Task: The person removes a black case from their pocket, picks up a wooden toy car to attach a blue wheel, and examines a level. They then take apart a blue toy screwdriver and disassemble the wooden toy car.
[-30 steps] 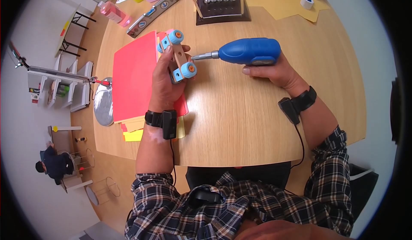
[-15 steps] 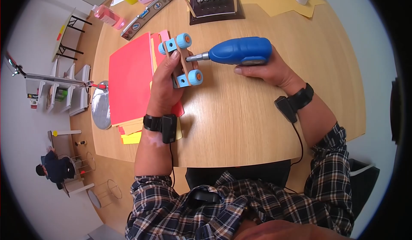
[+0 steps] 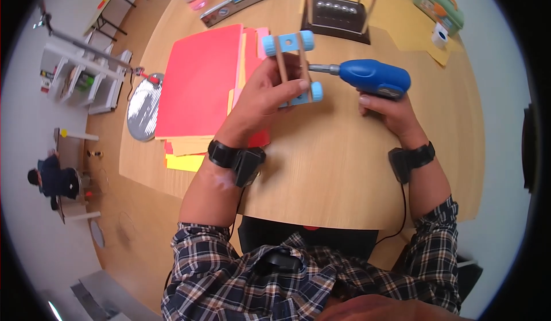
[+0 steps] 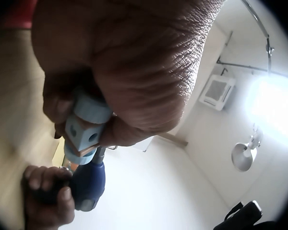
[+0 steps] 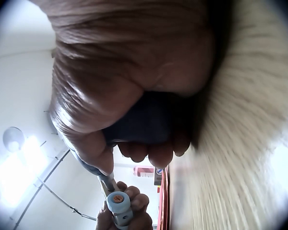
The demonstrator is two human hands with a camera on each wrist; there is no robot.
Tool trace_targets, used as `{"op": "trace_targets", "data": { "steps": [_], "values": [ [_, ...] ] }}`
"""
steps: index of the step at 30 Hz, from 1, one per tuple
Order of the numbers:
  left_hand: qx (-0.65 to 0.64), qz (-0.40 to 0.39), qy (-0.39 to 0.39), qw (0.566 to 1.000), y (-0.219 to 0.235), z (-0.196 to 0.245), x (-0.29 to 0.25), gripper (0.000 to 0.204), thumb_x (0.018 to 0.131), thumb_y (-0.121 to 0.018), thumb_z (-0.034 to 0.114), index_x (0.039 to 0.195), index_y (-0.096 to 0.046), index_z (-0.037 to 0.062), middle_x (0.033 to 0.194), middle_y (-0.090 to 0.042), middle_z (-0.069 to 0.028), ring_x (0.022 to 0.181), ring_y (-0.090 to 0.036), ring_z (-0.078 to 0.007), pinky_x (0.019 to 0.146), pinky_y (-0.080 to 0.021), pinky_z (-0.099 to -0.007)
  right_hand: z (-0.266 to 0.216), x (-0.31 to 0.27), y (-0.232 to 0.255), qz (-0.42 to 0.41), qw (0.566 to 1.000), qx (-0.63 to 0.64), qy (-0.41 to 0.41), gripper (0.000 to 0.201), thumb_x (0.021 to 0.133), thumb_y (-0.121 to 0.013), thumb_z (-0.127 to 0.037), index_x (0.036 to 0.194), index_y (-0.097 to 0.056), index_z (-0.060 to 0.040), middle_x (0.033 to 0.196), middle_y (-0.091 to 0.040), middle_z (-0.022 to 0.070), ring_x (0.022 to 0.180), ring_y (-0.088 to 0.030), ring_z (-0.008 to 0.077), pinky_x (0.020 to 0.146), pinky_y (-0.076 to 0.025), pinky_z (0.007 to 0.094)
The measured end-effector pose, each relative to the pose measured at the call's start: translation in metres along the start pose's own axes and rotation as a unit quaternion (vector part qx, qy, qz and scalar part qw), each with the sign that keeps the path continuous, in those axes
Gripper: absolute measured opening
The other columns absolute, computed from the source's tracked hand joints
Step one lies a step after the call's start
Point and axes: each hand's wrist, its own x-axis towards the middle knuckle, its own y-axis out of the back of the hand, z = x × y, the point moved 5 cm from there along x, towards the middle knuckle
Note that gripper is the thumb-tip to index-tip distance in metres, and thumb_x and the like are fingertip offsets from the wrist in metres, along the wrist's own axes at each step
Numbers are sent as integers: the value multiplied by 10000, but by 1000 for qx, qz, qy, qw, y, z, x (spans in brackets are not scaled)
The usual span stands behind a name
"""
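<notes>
Above the tabletop (image 3: 321,166), find wheeled toy frame (image 3: 303,57) pinched between thumb and fingers of left hand (image 3: 265,88); note blue power screwdriver (image 3: 372,78) gripped in curled fingers of right hand (image 3: 395,111). Judge frame as light, stiff, smooth; hold by wooden rails (image 3: 281,63), clear of bit (image 3: 323,68).

Left grip (image 3: 265,90) partly hides the wheeled toy (image 3: 304,63).

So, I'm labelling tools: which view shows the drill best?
The head view: the blue drill and its silver shaft show plainly side-on, in the right hand. The left wrist view shows it dark and low down; in the right wrist view that hand hides most of it.
</notes>
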Motion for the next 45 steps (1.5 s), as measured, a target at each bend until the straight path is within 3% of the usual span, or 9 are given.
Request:
{"op": "trace_targets", "data": {
  "steps": [9,16,19,22,27,30,34,42,45],
  "values": [
    [14,-35,-62,997,-13,14,-5,507,973,-775,228,1401,-588,30,1157,-728,-38,1004,-662,-102,740,-466,-242,-2,0,5,-23,999,1,-26,381,886,-818,-139,1202,-697,35,889,-728,114,758,-721,223,730,-596,361],
    [-10,26,10,1000,-1,-6,1,441,971,-757,256,1326,-630,28,1140,-725,-39,1013,-685,-134,792,-530,-279,-5,2,4,-25,1000,10,-16,369,898,-813,-148,1189,-693,44,843,-730,110,737,-717,224,779,-596,383],
    [-70,29,2,997,4,-5,4,372,990,-742,253,1280,-657,35,1118,-721,-42,996,-693,-137,783,-543,-284,-4,2,4,-21,998,51,-1,317,913,-822,-99,1166,-711,56,864,-709,96,729,-698,209,687,-581,354],
    [42,73,45,995,14,-11,8,325,1052,-691,249,1309,-666,53,1065,-716,-32,884,-690,-106,670,-514,-245,-4,3,7,-28,997,78,1,330,922,-823,-100,1181,-703,63,844,-702,98,718,-693,218,695,-576,366],
    [90,16,58,994,2,-17,8,444,1061,-718,255,1420,-623,12,989,-717,-11,739,-662,-76,513,-420,-233,-2,6,8,-33,991,128,-1,326,940,-812,-98,1197,-695,65,840,-691,92,707,-681,217,698,-573,375],
    [195,21,62,979,-1,-23,10,552,1032,-776,236,1485,-588,-16,963,-727,-35,784,-663,-80,579,-455,-233,-5,7,5,-30,990,137,5,325,946,-809,-97,1202,-692,65,864,-688,90,724,-678,204,701,-577,375],
    [187,12,39,982,-4,-28,11,475,1039,-755,226,1424,-636,-25,951,-733,-48,813,-669,-97,660,-510,-263,-5,8,4,-30,990,140,1,325,951,-806,-95,1205,-687,69,879,-681,88,742,-676,191,702,-581,373],
    [495,46,-72,864,-20,-7,3,354,997,-757,265,1212,-755,-16,1021,-750,-156,899,-733,-262,811,-579,-386,-4,9,4,-26,990,136,3,327,957,-814,-101,1203,-685,74,865,-676,83,745,-676,186,704,-588,368],
    [504,68,-107,854,-13,-3,0,384,992,-784,304,1225,-758,-1,1043,-758,-167,925,-734,-296,824,-588,-404,-4,10,5,-30,991,132,3,326,959,-814,-102,1203,-686,72,868,-680,82,745,-679,187,706,-590,367]
  ]
}}
